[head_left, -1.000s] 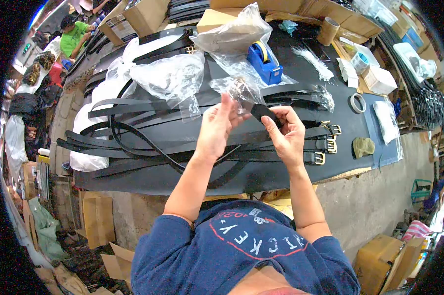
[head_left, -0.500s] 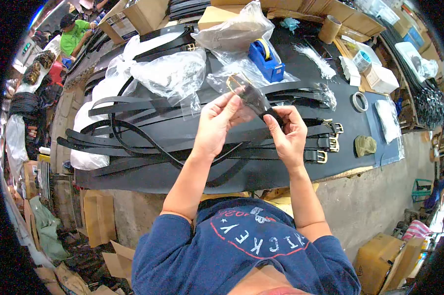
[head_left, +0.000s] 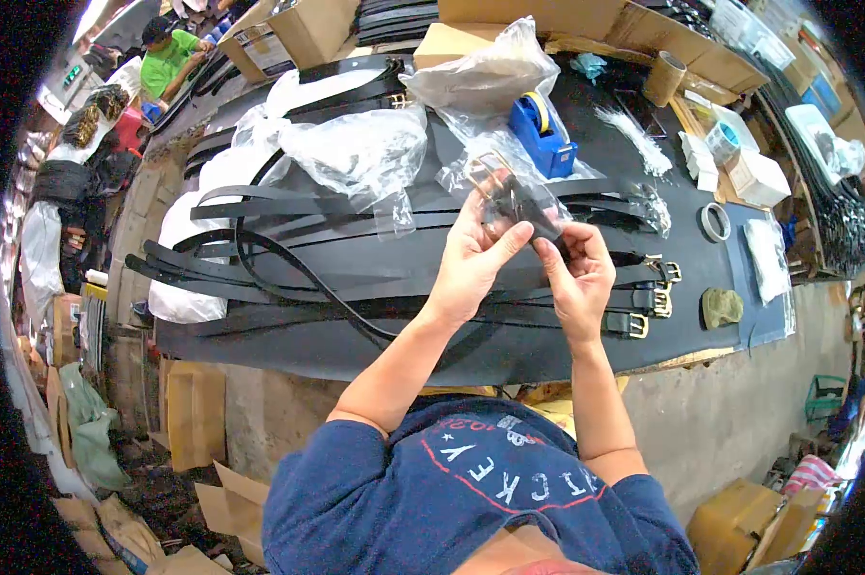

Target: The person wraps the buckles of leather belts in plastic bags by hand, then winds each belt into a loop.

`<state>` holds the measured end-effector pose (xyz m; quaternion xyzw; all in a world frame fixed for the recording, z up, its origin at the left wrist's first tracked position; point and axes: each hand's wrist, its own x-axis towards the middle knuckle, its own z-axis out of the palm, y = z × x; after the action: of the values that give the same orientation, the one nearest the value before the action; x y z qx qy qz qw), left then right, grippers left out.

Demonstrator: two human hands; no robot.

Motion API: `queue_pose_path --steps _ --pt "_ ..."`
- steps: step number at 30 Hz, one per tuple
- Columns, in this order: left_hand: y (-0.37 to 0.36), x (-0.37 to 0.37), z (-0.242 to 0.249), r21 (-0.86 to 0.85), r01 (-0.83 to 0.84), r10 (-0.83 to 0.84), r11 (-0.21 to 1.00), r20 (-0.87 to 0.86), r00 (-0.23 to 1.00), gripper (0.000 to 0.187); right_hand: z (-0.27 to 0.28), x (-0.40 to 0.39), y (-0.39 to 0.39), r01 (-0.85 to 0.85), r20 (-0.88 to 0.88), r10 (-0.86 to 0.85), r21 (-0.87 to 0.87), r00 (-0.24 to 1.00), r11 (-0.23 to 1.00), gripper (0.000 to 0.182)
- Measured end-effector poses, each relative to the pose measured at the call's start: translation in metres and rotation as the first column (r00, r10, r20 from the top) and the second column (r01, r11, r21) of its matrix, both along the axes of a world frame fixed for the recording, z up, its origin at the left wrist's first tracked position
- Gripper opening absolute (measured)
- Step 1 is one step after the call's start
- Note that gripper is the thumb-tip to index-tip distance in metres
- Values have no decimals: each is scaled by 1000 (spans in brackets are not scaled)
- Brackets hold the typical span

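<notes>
Both of my hands hold the buckle end of a black belt (head_left: pixel 540 222) above the table. Its gold buckle (head_left: pixel 475 172) points up and to the left, and clear plastic film covers the strap beside it. My left hand (head_left: pixel 472 259) is closed on the belt just below the buckle, its thumb lying across the film. On the other side, my right hand (head_left: pixel 578 278) pinches the strap between thumb and fingers. Beneath them several black belts (head_left: pixel 308 273) lie across the table, with gold buckles (head_left: pixel 660 299) at their right ends.
Behind my hands stand a blue tape dispenser (head_left: pixel 544 144) and clear plastic bags (head_left: pixel 365 144). To the right are a tape roll (head_left: pixel 714 223), a small olive pouch (head_left: pixel 722 308) and a white box (head_left: pixel 756 178). A person in green (head_left: pixel 167 65) sits at far left.
My left hand has slid down from the buckle, and its thumb now lies across the film near my right hand. The whole view has shifted slightly.
</notes>
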<state>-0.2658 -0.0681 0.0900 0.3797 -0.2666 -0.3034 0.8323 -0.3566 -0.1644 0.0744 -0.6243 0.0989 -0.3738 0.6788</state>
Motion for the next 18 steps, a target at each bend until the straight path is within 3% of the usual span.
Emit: queue_pose_path --steps 4,8,10,11,12,14,15,16,18 --pt "-7 -6 9 37 -35 33 999 47 998 58 -2 0 -5 88 29 -89 45 996 995 37" --pt "-25 2 23 115 30 -43 993 115 992 55 4 -11 -13 42 70 -50 115 996 992 44" --pt "-38 8 35 194 138 -198 971 334 921 53 5 -22 -21 67 141 -79 90 987 994 46" --pt "-50 8 44 180 125 -194 976 444 874 52 -1 -28 -32 37 135 -45 61 990 997 45" --pt "-61 18 53 250 38 -204 968 684 700 55 7 -31 -38 9 216 -27 85 976 996 42" --pt "-80 26 81 465 -16 -395 885 770 501 54 15 -35 -57 69 233 -107 164 967 984 39" --pt "-95 31 87 474 -18 -441 881 833 334 57 22 -36 -65 97 227 -143 206 963 974 37" --pt "-112 34 94 546 -8 -535 838 824 189 58 29 -38 -72 163 176 -205 227 963 960 34" --pt "-142 30 111 639 76 -633 766 769 -88 59 20 -42 -96 108 103 -134 224 986 969 25"
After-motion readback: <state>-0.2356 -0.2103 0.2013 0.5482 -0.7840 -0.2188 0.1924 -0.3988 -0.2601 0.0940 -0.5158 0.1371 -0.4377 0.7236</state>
